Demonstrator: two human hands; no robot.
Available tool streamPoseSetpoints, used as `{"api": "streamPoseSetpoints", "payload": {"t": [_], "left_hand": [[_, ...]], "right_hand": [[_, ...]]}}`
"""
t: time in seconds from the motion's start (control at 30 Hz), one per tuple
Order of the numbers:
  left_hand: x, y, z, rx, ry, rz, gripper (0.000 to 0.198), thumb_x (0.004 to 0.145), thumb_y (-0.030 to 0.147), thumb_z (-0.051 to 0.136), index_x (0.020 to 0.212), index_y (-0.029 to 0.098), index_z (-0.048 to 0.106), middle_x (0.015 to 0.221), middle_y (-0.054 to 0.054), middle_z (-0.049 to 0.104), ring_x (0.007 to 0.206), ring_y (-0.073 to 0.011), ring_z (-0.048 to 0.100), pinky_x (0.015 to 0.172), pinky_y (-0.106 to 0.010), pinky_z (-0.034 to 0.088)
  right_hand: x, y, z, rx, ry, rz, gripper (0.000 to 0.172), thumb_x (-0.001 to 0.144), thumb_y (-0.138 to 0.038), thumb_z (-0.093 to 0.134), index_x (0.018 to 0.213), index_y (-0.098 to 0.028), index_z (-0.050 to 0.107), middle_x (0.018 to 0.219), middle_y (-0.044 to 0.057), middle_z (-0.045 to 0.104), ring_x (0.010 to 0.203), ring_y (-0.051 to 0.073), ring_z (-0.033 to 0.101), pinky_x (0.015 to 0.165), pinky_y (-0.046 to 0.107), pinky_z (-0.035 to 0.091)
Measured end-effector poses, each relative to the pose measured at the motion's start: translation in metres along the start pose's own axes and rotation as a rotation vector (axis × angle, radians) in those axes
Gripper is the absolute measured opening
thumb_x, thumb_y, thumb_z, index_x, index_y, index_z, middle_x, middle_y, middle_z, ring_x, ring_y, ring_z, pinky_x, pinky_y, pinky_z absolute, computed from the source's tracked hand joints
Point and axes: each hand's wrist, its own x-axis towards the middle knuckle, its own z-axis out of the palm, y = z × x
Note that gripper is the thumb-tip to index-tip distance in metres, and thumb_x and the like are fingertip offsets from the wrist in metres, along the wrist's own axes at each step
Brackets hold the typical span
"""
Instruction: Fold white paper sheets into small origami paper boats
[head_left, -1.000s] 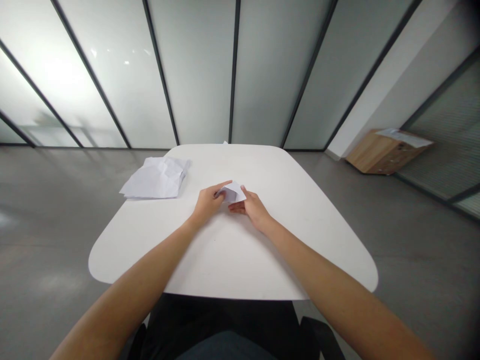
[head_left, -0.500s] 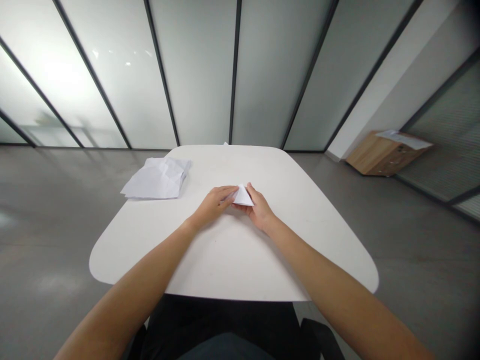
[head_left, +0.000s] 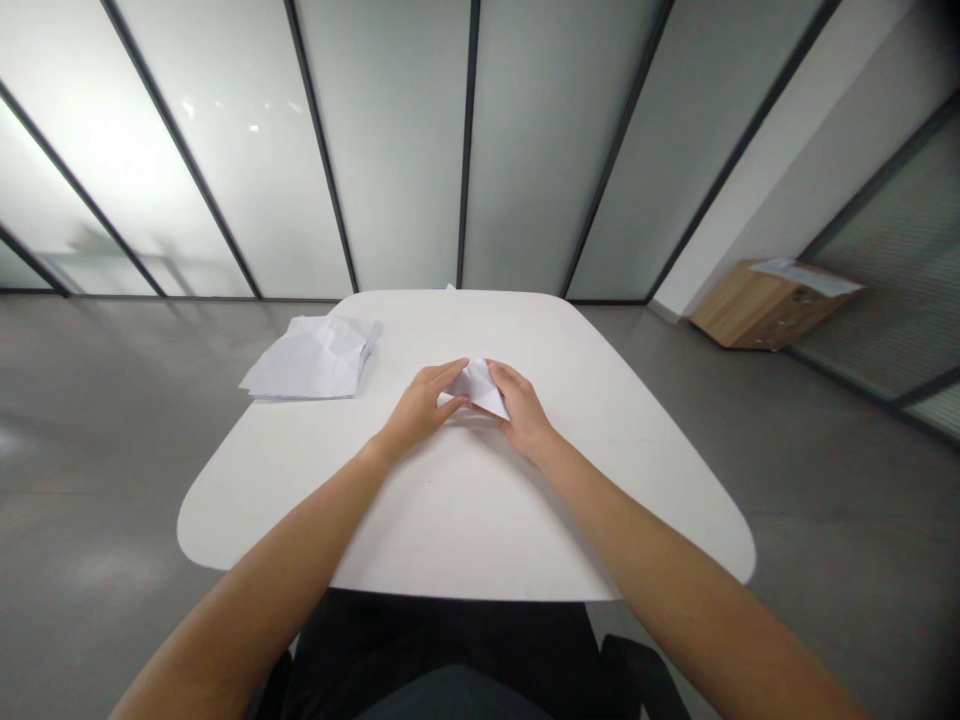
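Observation:
A small piece of folded white paper (head_left: 482, 386) is held between my two hands, just above the middle of the white table (head_left: 465, 520). My left hand (head_left: 422, 402) grips its left side, thumb and fingers closed on the edge. On the right side, my right hand (head_left: 523, 408) has its thumb along the near face and its fingers partly hidden behind and under the paper. The paper's folds catch the light, but its exact folded shape is hard to make out.
A stack of creased white sheets (head_left: 311, 358) lies at the table's far left edge. Past the table stands a frosted glass partition (head_left: 397, 150). A wooden cabinet (head_left: 757, 305) with papers on top is on the floor at the right.
The folded paper has gone from a neat small triangle to a wider, more opened shape. My left fingers have lifted slightly, and my right thumb has come down over the paper.

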Motion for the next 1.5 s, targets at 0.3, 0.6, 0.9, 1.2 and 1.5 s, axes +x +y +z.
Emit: {"api": "streamPoseSetpoints", "payload": {"t": [0.3,0.6,0.9,1.2,1.5], "left_hand": [[0.004,0.011,-0.007,-0.100,0.103,-0.014,0.031,0.101,0.045,0.054,0.108,0.024,0.076,0.122,-0.008,0.074,0.125,-0.0271,0.060,0.112,-0.047,0.042],[0.001,0.008,-0.003,-0.161,0.019,-0.134,0.042,0.091,0.040,0.069,0.129,0.023,0.064,0.107,-0.007,0.072,0.091,-0.0199,0.067,0.086,-0.033,0.054],[0.003,0.001,-0.007,-0.036,0.156,-0.031,0.025,0.087,0.035,0.075,0.106,0.022,0.068,0.115,-0.010,0.065,0.112,-0.0253,0.060,0.098,-0.040,0.048],[0.003,-0.001,-0.003,-0.170,0.122,-0.179,0.024,0.091,0.044,0.067,0.094,0.021,0.070,0.091,-0.005,0.071,0.089,-0.0217,0.061,0.087,-0.035,0.047],[0.003,-0.013,-0.003,-0.207,0.265,-0.391,0.029,0.093,0.048,0.062,0.091,0.019,0.061,0.075,0.002,0.058,0.070,-0.0142,0.052,0.063,-0.024,0.039]], "right_hand": [[0.007,0.002,-0.011,0.008,0.056,-0.015,0.028,0.084,-0.048,0.068,0.098,-0.024,0.065,0.102,0.003,0.076,0.093,0.024,0.070,0.066,0.034,0.061],[0.006,0.001,-0.006,-0.005,0.010,-0.027,0.045,0.071,-0.059,0.080,0.091,-0.021,0.065,0.072,-0.001,0.069,0.066,0.020,0.064,0.059,0.030,0.051],[0.010,0.005,-0.009,-0.053,0.116,-0.022,0.035,0.073,-0.041,0.072,0.103,-0.025,0.062,0.075,-0.002,0.069,0.069,0.021,0.066,0.059,0.030,0.050],[0.011,0.003,-0.017,0.069,-0.007,0.091,0.013,0.070,-0.026,0.064,0.081,-0.020,0.069,0.079,0.003,0.070,0.072,0.019,0.065,0.064,0.030,0.056],[0.005,0.009,-0.011,-0.344,-0.174,0.026,0.016,0.067,-0.029,0.071,0.080,-0.021,0.070,0.079,0.001,0.067,0.074,0.017,0.062,0.061,0.028,0.059]]}}
